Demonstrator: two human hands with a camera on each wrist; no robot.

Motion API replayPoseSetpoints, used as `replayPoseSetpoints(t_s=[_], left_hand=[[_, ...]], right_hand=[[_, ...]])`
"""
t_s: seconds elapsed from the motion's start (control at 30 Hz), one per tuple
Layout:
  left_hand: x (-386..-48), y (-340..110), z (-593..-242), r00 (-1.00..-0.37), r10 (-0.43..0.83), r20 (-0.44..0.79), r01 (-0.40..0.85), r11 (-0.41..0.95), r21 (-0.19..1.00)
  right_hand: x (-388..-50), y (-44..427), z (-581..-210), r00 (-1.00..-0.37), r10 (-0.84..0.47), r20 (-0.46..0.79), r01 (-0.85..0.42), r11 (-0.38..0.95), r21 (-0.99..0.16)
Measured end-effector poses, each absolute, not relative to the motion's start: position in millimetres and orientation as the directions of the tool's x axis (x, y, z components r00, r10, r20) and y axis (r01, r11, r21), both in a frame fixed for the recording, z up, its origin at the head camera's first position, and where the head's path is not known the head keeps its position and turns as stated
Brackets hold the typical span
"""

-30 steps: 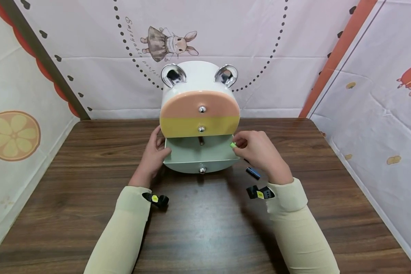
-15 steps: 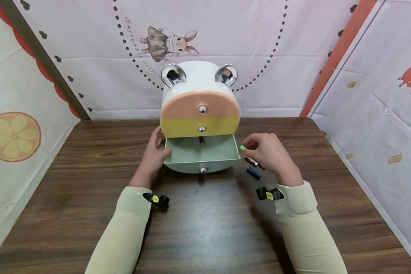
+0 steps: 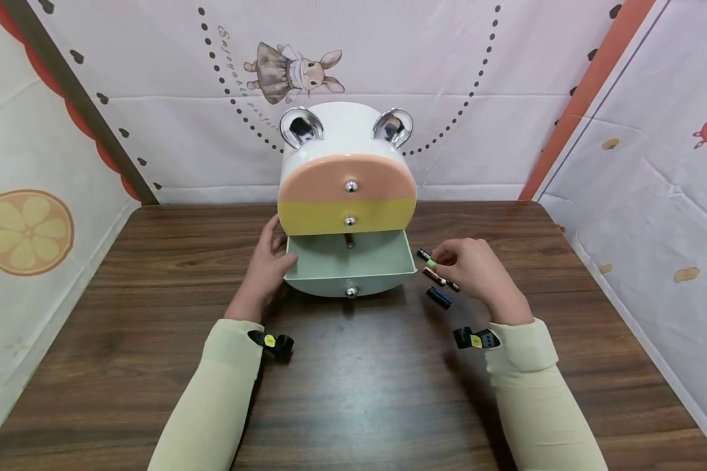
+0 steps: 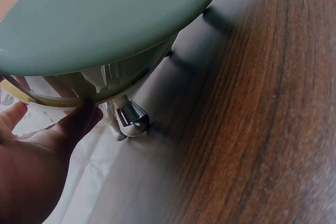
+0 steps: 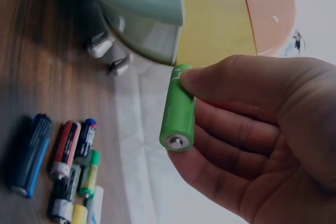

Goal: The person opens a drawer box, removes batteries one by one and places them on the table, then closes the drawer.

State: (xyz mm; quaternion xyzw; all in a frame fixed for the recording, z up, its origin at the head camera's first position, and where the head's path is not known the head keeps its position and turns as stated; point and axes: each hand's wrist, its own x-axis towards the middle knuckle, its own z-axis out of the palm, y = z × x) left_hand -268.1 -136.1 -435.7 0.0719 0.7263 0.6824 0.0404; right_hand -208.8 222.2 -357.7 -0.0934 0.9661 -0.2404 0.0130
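Note:
A white cabinet (image 3: 346, 131) with orange and yellow drawer fronts stands at the table's back. Its pale green bottom drawer (image 3: 321, 286) is pulled out. My left hand (image 3: 265, 265) rests at the cabinet's left side, its thumb on the drawer's left rim and its fingers alongside. In the right wrist view, my right hand (image 5: 262, 135) pinches a green battery (image 5: 177, 111) between thumb and fingers, to the right of the drawer. Beneath lie a dark blue battery (image 5: 32, 155), a red and black battery (image 5: 66, 148) and several others, partly overlapping in view.
Wood-grain table (image 3: 353, 405) under everything. A short dark rod-like thing (image 3: 349, 241) shows at the back of the drawer; its kind is unclear. Shiny round ears (image 3: 302, 127) stick up from the cabinet, close before the printed cloth wall (image 3: 436, 46).
My right hand has moved right and toward me with the green battery, from the drawer's right edge to the batteries on the table. The left hand has stayed at the cabinet.

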Motion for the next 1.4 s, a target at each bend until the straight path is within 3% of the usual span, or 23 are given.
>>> replayPoseSetpoints(t_s=[1.4], left_hand=[[-267.9, -136.0, -435.7, -0.987, 0.156, 0.042, 0.051, 0.049, 0.998]], right_hand=[[-208.4, 258.3, -405.4, -0.978, -0.198, -0.062, -0.157, 0.900, -0.406]])
